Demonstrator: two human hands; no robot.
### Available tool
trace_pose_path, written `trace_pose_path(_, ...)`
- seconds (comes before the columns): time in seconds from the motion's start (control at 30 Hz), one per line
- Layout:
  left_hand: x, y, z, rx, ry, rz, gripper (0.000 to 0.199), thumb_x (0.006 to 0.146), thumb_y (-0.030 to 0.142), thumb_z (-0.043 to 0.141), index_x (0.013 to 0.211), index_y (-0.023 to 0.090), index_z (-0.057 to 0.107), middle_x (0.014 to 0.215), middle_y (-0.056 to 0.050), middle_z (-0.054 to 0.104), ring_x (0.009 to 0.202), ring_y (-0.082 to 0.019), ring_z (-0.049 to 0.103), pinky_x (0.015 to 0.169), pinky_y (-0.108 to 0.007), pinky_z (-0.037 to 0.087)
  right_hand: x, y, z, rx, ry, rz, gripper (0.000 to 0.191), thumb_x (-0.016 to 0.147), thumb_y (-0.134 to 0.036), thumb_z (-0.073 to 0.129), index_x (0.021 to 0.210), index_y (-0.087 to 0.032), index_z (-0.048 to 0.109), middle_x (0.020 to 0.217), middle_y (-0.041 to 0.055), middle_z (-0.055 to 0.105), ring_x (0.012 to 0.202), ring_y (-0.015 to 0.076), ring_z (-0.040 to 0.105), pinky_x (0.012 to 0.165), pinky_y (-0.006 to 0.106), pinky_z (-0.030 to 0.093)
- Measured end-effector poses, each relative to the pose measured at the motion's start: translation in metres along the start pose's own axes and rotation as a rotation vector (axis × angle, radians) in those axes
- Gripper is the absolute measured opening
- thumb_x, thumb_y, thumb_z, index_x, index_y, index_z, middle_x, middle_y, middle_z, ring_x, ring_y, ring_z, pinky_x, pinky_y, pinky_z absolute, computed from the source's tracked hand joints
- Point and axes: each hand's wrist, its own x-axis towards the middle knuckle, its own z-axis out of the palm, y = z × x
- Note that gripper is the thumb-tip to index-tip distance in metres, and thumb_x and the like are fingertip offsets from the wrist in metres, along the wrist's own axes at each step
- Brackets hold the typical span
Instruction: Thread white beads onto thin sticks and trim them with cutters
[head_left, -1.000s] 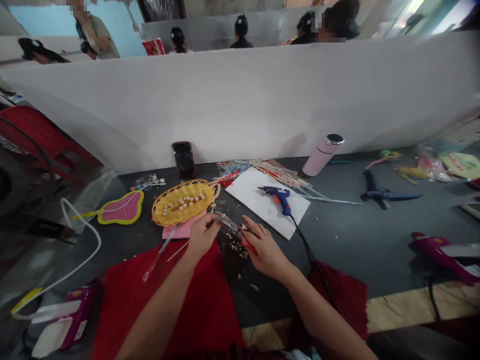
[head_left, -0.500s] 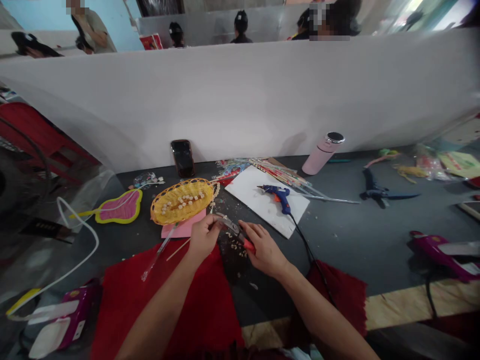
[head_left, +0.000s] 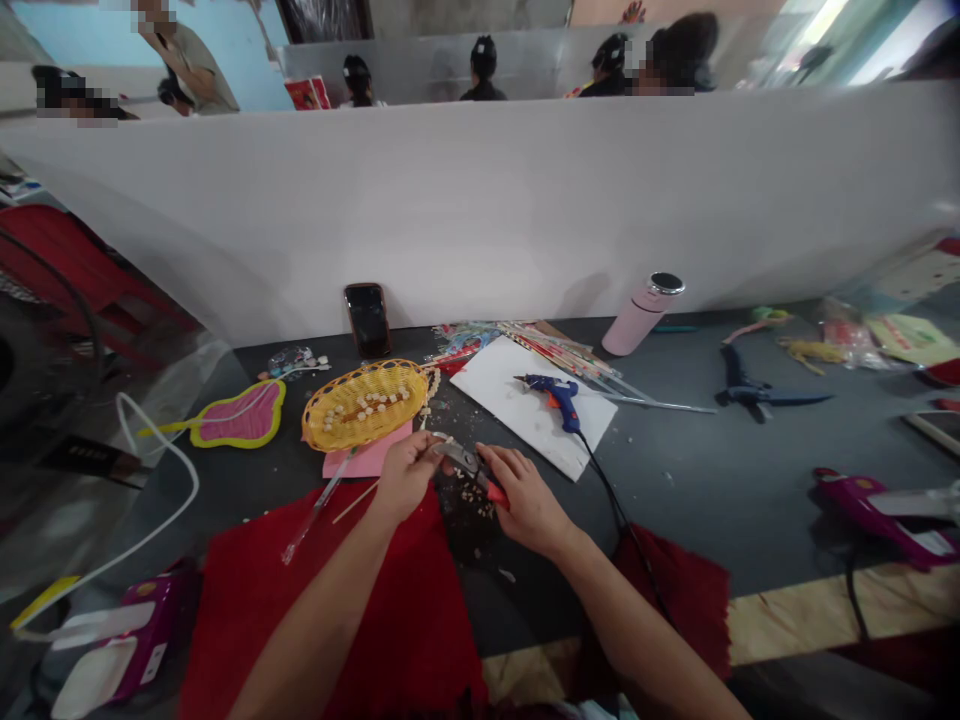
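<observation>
My right hand (head_left: 521, 490) is closed around the red handles of a pair of pliers (head_left: 466, 462), whose metal jaws point left. At those jaws, my left hand (head_left: 407, 475) pinches something small and pale that the fingers mostly hide. Small light-coloured bits (head_left: 474, 497) lie scattered on the dark table below the pliers. Behind my left hand is a yellow woven basket (head_left: 352, 425) with several small pale pieces in it, standing partly over a pink sheet (head_left: 386, 455). A thin wooden stick (head_left: 355, 502) lies beside my left wrist.
A blue glue gun (head_left: 556, 395) rests on a white board (head_left: 495, 375), its cord running toward me. Behind lie striped straws (head_left: 555, 350), a phone (head_left: 367, 318) and a pink bottle (head_left: 637, 318). Red cloth (head_left: 255, 600) covers the front left. Dark blue clippers (head_left: 750, 390) lie right.
The view has shifted very slightly. Both hands stay together at the pliers, with the left fingers and the jaws only slightly moved.
</observation>
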Motion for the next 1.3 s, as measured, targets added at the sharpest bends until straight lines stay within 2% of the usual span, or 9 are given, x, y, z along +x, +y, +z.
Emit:
trace_pose_path(0.13, 0.001, 0.001, -0.001, -0.143, -0.074, -0.116, 0.024, 0.077, 0.033, 0.057, 0.062, 0.014, 0.057, 0.053, 0.0, 0.058, 0.042, -0.006, 0.032, 0.043, -0.02, 0.022, 0.001, 0.001, -0.002, 0.011, -0.01, -0.013, 0.068, 0.073, -0.008, 0.045, 0.138, -0.02, 0.03, 0.129, 0.0115, 0.046, 0.113, 0.0258, 0.043, 0.095, 0.044, 0.038)
trace_pose_path(0.37, 0.002, 0.0, -0.002, -0.215, -0.088, -0.144, 0.021, 0.077, 0.032, 0.058, 0.068, 0.013, 0.058, 0.053, 0.0, 0.058, 0.042, -0.005, 0.032, 0.043, -0.018, 0.022, -0.001, 0.0, 0.001, 0.04, -0.006, -0.012, 0.069, 0.069, -0.005, 0.047, 0.136, -0.018, 0.033, 0.122, 0.0123, 0.049, 0.11, 0.024, 0.045, 0.095, 0.041, 0.039)
trace_pose_path(0.57, 0.004, -0.007, 0.001, -0.053, -0.012, -0.036, 0.021, 0.082, 0.03, 0.052, 0.078, 0.013, 0.063, 0.064, -0.001, 0.062, 0.047, -0.008, 0.042, 0.045, -0.019, 0.029, -0.001, 0.0, 0.003, 0.004, 0.003, 0.044, 0.073, 0.066, -0.005, 0.047, 0.136, -0.02, 0.031, 0.122, 0.0113, 0.048, 0.112, 0.0249, 0.044, 0.094, 0.042, 0.039)
trace_pose_path(0.7, 0.004, -0.006, 0.001, 0.09, 0.045, 0.053, 0.022, 0.081, 0.033, 0.055, 0.091, 0.015, 0.062, 0.078, -0.003, 0.066, 0.061, -0.012, 0.054, 0.055, -0.022, 0.04, 0.0, 0.002, 0.005, -0.018, 0.04, 0.078, 0.075, 0.066, -0.006, 0.047, 0.138, -0.021, 0.029, 0.123, 0.0119, 0.048, 0.111, 0.0262, 0.044, 0.093, 0.043, 0.039)
trace_pose_path(0.83, 0.002, -0.004, 0.002, 0.248, 0.143, 0.114, 0.018, 0.081, 0.033, 0.054, 0.079, 0.016, 0.061, 0.069, -0.001, 0.063, 0.062, -0.013, 0.055, 0.058, -0.023, 0.04, 0.0, 0.004, 0.006, -0.016, 0.05, 0.083, 0.078, 0.067, -0.007, 0.047, 0.14, -0.022, 0.025, 0.124, 0.0115, 0.047, 0.111, 0.0264, 0.043, 0.094, 0.044, 0.038)
trace_pose_path(0.93, 0.002, -0.002, 0.002, 0.248, 0.123, 0.138, 0.018, 0.081, 0.029, 0.052, 0.072, 0.016, 0.061, 0.068, -0.002, 0.063, 0.066, -0.014, 0.056, 0.062, -0.024, 0.04, -0.001, 0.005, 0.005, -0.009, 0.019, 0.068, 0.076, 0.069, -0.009, 0.048, 0.14, -0.021, 0.024, 0.126, 0.0113, 0.046, 0.113, 0.0258, 0.042, 0.096, 0.044, 0.036)
trace_pose_path(1.03, 0.004, -0.001, -0.001, 0.09, 0.032, 0.04, 0.018, 0.078, 0.03, 0.055, 0.068, 0.015, 0.059, 0.064, -0.002, 0.063, 0.056, -0.012, 0.052, 0.054, -0.022, 0.037, -0.001, 0.005, 0.0, -0.014, -0.022, 0.061, 0.071, 0.073, -0.011, 0.048, 0.14, -0.02, 0.025, 0.129, 0.0114, 0.044, 0.114, 0.0254, 0.041, 0.095, 0.043, 0.036)
trace_pose_path(1.13, 0.006, -0.001, -0.005, -0.141, -0.069, -0.161, 0.02, 0.072, 0.034, 0.06, 0.067, 0.016, 0.054, 0.055, 0.0, 0.06, 0.039, -0.006, 0.035, 0.041, -0.019, 0.024, 0.0, 0.003, -0.006, -0.021, -0.053, 0.042, 0.068, 0.075, -0.011, 0.047, 0.139, -0.019, 0.027, 0.131, 0.0115, 0.044, 0.116, 0.025, 0.04, 0.094, 0.042, 0.036)
trace_pose_path(1.3, 0.007, 0.0, -0.011, -0.355, -0.206, -0.334, 0.027, 0.066, 0.035, 0.067, 0.069, 0.015, 0.05, 0.05, 0.0, 0.058, 0.034, -0.002, 0.025, 0.038, -0.018, 0.011, 0.001, 0.003, -0.008, -0.014, -0.06, 0.01, 0.07, 0.071, -0.007, 0.047, 0.138, -0.019, 0.03, 0.128, 0.0114, 0.046, 0.114, 0.0242, 0.041, 0.094, 0.041, 0.036)
